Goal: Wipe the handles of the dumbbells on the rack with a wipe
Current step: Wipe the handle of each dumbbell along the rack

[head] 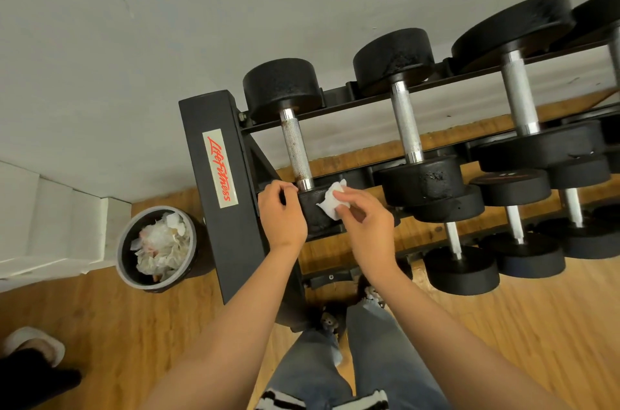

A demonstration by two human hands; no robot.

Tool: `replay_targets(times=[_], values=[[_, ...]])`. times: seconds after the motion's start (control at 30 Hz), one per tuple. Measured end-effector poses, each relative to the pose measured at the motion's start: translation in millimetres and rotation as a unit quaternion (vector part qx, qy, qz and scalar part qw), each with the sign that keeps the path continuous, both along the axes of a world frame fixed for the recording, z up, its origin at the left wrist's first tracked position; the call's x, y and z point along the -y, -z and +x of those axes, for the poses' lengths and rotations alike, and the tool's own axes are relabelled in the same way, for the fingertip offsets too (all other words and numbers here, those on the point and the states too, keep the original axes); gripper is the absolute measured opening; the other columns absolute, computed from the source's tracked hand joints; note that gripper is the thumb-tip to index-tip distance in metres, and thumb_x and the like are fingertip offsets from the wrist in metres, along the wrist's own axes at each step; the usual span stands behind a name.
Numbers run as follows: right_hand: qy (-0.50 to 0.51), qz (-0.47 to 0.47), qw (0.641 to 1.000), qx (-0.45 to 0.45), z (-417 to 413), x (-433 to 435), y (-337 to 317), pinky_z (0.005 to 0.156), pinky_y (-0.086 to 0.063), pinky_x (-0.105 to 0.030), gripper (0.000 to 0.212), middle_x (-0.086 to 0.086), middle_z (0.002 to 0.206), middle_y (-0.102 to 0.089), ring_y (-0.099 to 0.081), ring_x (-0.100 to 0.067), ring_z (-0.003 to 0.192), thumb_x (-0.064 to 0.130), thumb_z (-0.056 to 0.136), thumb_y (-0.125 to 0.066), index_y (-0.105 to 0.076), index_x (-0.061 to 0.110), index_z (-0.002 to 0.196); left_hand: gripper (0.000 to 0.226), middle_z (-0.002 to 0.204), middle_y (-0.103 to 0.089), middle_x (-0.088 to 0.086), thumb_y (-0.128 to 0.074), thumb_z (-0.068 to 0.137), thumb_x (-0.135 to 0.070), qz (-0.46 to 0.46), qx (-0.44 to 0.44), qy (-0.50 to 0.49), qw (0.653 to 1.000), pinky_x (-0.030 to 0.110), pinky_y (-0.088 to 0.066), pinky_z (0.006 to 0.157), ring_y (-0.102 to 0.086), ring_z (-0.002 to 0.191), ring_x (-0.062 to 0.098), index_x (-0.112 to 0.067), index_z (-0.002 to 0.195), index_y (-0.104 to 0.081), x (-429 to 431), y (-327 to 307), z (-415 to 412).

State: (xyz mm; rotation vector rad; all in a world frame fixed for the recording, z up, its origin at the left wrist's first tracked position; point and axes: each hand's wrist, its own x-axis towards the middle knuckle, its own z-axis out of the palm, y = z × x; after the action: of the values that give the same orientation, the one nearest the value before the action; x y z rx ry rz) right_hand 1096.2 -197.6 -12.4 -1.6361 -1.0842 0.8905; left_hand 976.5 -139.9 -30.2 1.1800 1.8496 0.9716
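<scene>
entry: top tier, leftmost slot. the first dumbbell (297,159) lies across the rails of the rack (214,174). its long axis runs away from you, with the far end leaning slightly left. its handle (293,141), knurled and flecked brown, is bare from collar to collar.

your right hand (365,228) pinches the wipe (332,203) between the thumb and the first fingertips. the other fingers are loosely curled and off the cloth. the wipe lies against the upper right shoulder of the near head (312,213), just beside the handle's near end, a little to its right and toward you. so the handle is up and left of the wipe, and the hand with the cloth is already close to it.

your left hand (281,218) has its fingers curled over the near head's left edge, with the fingertips close to the near collar. judged: a steadying grip.

coming move, judged: bring the wipe over the head's rim, wrap it round the bar and stroke along the axis away from you. the inner faces of the two heads bound the stroke.

room: to the right there is an open gap before the second handle (406,122), which looks enough for your knuckles. to the left the rack's upright post stands close, and your left fingers take up that side. open air shows beneath the bar between the rails.

risk, judged: the wipe may catch on the knurling, and your left fingertips sit near the start of the stroke.
</scene>
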Motion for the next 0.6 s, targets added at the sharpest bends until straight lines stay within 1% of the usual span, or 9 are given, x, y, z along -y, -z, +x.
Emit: replay_targets(times=[0.07,0.1,0.13,0.2,0.23,0.3,0.4,0.5,0.6], values=[[-0.014,0.016,0.998,0.055,-6.2,13.9,5.3,0.098,-0.042,-0.01,0.031,0.006,0.118,-0.062,-0.058,-0.008,0.113,-0.001,0.083,-0.069,-0.07,0.019,0.107,0.02,0.097,-0.059,0.007,-0.045,0.097,-0.017,-0.003,0.0,0.005,1.0,0.002,-0.032,0.073,-0.045,0.087,-0.006,-0.009,0.089,-0.062,0.1,0.4,-0.7],[-0.016,0.027,0.996,0.081,-9.3,19.9,7.0,0.099,-0.038,-0.007,0.031,0.008,0.117,-0.06,-0.057,-0.008,0.113,0.0,0.082,-0.071,-0.071,0.018,0.107,0.021,0.097,-0.059,0.006,-0.045,0.097,-0.017,-0.004,-0.001,0.006,1.0,0.003,-0.033,0.073,-0.045,0.087,-0.006,-0.009,0.089,-0.062,-0.1,0.6,-0.9],[-0.016,0.036,0.994,0.1,-11.6,22.4,7.8,0.1,-0.038,-0.008,0.03,0.009,0.116,-0.059,-0.056,-0.009,0.113,0.001,0.081,-0.072,-0.071,0.017,0.106,0.021,0.098,-0.059,0.006,-0.045,0.098,-0.017,-0.004,-0.001,0.009,1.0,0.004,-0.033,0.074,-0.046,0.088,-0.003,-0.009,0.09,-0.062,-0.3,0.3,-1.0],[-0.017,0.05,0.991,0.121,-13.6,16.6,5.8,0.099,-0.044,-0.02,0.028,0.009,0.115,-0.06,-0.057,-0.01,0.112,0.002,0.08,-0.073,-0.072,0.015,0.105,0.021,0.097,-0.059,0.005,-0.045,0.098,-0.017,-0.003,0.005,0.015,1.0,0.011,-0.036,0.077,-0.047,0.091,0.005,-0.009,0.089,-0.062,-0.7,-1.3,-1.5],[-0.023,0.061,0.989,0.132,-14.5,10.6,3.0,0.098,-0.047,-0.023,0.026,0.006,0.115,-0.062,-0.057,-0.011,0.112,0.003,0.08,-0.073,-0.073,0.014,0.104,0.021,0.096,-0.058,0.004,-0.045,0.098,-0.017,-0.001,0.009,0.024,1.0,0.018,-0.038,0.08,-0.049,0.095,0.01,-0.01,0.089,-0.061,-0.5,-2.3,-2.7],[-0.037,0.092,0.981,0.165,-17.4,-2.9,-3.0,0.097,-0.048,-0.025,0.024,-0.003,0.112,-0.067,-0.059,-0.015,0.11,0.002,0.078,-0.075,-0.074,0.01,0.1,0.021,0.097,-0.058,0.003,-0.044,0.1,-0.019,0.001,0.02,0.058,0.998,0.023,-0.036,0.082,-0.048,0.101,0.014,-0.012,0.09,-0.061,0.6,-4.4,-7.2],[-0.044,0.122,0.972,0.197,-21.9,-10.2,-5.3,0.097,-0.047,-0.026,0.024,-0.009,0.11,-0.069,-0.061,-0.019,0.109,-0.001,0.076,-0.076,-0.074,0.007,0.098,0.026,0.101,-0.059,0.002,-0.04,0.103,-0.027,0.0,0.029,0.135,0.99,0.023,-0.037,0.087,-0.047,0.103,0.011,-0.014,0.098,-0.062,4.7,-6.6,-21.9],[-0.053,0.123,0.968,0.214,-24.2,4.1,2.0,0.098,-0.049,-0.03,0.023,-0.007,0.113,-0.068,-0.061,-0.018,0.11,-0.002,0.078,-0.075,-0.074,0.009,0.098,0.026,0.109,-0.062,-0.004,-0.041,0.103,-0.028,0.016,0.005,0.192,0.981,0.032,-0.043,0.1,-0.052,0.11,0.009,-0.019,0.112,-0.063,12.7,-9.5,-40.0],[-0.061,0.12,0.966,0.22,-27.5,12.2,4.8,0.097,-0.05,-0.029,0.022,-0.006,0.112,-0.069,-0.061,-0.017,0.11,-0.002,0.078,-0.074,-0.074,0.009,0.097,0.026,0.121,-0.058,-0.01,-0.05,0.1,-0.025,0.055,-0.013,0.209,0.976,0.027,-0.041,0.105,-0.051,0.117,0.004,-0.021,0.124,-0.058,26.0,-18.4,-50.6]])
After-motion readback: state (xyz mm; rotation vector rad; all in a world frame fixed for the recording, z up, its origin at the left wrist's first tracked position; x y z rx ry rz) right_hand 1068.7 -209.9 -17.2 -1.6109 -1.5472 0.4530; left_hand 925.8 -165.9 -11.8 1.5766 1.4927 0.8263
